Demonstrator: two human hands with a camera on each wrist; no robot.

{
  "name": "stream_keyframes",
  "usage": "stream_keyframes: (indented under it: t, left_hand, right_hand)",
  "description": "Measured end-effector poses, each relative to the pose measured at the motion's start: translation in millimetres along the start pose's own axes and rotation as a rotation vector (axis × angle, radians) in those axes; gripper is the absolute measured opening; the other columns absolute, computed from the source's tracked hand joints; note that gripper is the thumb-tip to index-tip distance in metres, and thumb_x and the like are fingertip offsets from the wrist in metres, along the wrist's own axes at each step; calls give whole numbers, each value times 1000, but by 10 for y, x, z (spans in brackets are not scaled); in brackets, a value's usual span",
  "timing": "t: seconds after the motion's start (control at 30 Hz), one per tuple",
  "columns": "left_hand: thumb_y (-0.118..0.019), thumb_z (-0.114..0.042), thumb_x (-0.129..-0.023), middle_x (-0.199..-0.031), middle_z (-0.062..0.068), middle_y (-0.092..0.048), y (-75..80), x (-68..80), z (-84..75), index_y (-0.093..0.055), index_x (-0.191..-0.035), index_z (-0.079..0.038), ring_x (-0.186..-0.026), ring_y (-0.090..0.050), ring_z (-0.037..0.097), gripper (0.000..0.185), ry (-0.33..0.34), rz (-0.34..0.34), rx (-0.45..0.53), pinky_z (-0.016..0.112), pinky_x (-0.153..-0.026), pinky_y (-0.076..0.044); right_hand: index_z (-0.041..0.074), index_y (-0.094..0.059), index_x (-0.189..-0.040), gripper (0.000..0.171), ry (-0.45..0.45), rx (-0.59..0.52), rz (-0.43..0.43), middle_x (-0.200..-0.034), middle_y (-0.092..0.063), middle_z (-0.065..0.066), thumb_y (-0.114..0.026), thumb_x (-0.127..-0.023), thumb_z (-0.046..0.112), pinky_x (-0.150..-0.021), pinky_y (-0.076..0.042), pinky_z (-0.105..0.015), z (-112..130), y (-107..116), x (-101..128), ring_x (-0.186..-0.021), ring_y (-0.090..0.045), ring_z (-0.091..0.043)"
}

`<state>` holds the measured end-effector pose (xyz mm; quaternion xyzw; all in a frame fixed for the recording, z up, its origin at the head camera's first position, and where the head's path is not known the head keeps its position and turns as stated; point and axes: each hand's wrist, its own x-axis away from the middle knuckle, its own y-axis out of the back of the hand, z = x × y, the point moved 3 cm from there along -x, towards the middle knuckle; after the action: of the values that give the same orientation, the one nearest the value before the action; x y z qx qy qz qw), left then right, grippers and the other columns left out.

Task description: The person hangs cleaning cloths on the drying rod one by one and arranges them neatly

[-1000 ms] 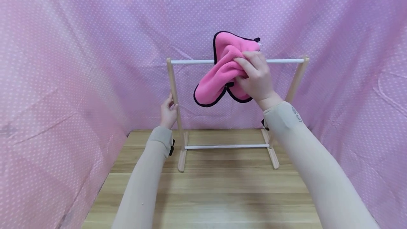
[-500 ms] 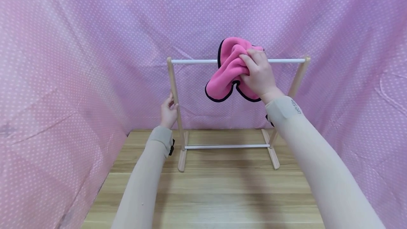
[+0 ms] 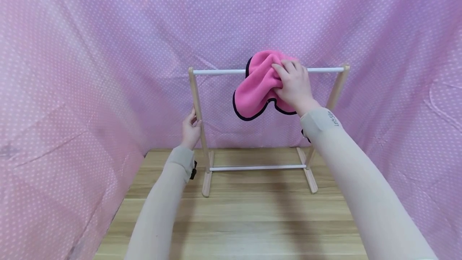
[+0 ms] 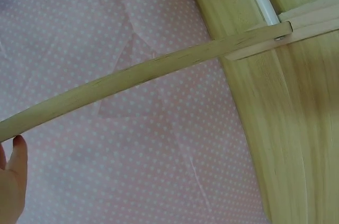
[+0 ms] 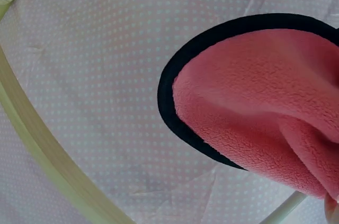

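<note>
— Lower at the top than a second ago and farther right along the near flap, speaking of the pink cloth (image 3: 257, 91). Shifted slightly right as well, with regard to the right hand (image 3: 294, 85).

— Gripped how?

— Pinched in a bunch between fingers above and thumb below. Partly sunk in the folds, so hard to judge any tighter than that.

— Located where, exactly?

— At the white top rod (image 3: 218, 72), a little right of its middle. Rising above it, hanging below it on the near side, edged all along the visible flap with black binding (image 5: 166, 94). Hanging down behind too? Cannot tell.

— And with the left hand (image 3: 191, 131)?

— Holding the left post (image 3: 196, 95) near mid-height, thumb to the near side, fingertips to the far side. Placed much as a second ago. Touching the wood's edge at the thumb tip, judging by the left wrist view.

— Joined to what, down there?

— Linked to the right post (image 3: 337, 87) by a thin lower rod (image 3: 258, 168). Set on flat wooden feet (image 3: 311, 179) upon a wood-grain table (image 3: 245, 228), before a dotted pink curtain (image 3: 108, 51).
</note>
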<state>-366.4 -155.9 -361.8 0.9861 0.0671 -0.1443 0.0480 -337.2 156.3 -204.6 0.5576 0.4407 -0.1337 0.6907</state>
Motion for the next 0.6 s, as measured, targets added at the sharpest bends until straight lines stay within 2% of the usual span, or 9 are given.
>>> stream_keyframes:
  t: [0.1, 0.2, 0.33, 0.4, 0.5, 0.6]
  left_hand:
    - [-47, 7, -94, -152, 13, -31, 23, 37, -25, -26, -148, -10, -134, -37, 30, 60, 9, 23, -9, 39, -111, -38]
    - [-50, 0, -95, -148, 14, -32, 32, 103, -117, -25, -149, -10, -134, -35, 30, 60, -3, -10, -85, 39, -113, -35]
    - [-53, 0, -92, -139, 19, -33, -38, 217, -331, -33, -146, -4, -127, -36, 33, 58, -113, -113, -181, 41, -111, -36]
    - [-52, 3, -90, -135, 21, -35, -121, 256, -454, -38, -142, -2, -124, -37, 33, 54, -183, -114, -182, 42, -110, -36]
    - [-51, 6, -89, -131, 23, -39, -299, 271, -621, -42, -138, 0, -124, -39, 33, 49, -251, -30, -132, 43, -110, -36]
    - [-51, -4, -95, -134, 22, -44, -505, 235, -751, -40, -140, -4, -126, -42, 31, 47, -221, 103, -97, 40, -111, -37]
  right_hand:
    - [9, -54, -127, 60, -35, 11, 66, -120, -54, -17, -77, -72, 19, -96, -38, -56, -16, 5, -5, -116, -42, -38]
    - [11, -53, -129, 61, -61, 14, 141, -119, -55, -17, -75, -73, 21, -99, -36, -57, -35, 17, -24, -117, -41, -37]
    - [13, -51, -133, 62, -80, -10, 215, -122, -53, -18, -73, -76, 21, -103, -32, -58, -59, 41, -43, -121, -39, -37]
    - [14, -50, -134, 63, -80, -19, 235, -123, -51, -18, -73, -76, 22, -104, -31, -58, -73, 46, -43, -122, -37, -37]
    - [14, -48, -135, 64, -81, -17, 248, -125, -50, -18, -73, -76, 24, -105, -29, -58, -95, 52, -34, -123, -36, -37]
    - [14, -47, -136, 67, -87, -15, 255, -126, -49, -17, -74, -76, 25, -106, -26, -59, -116, 56, -15, -123, -35, -37]
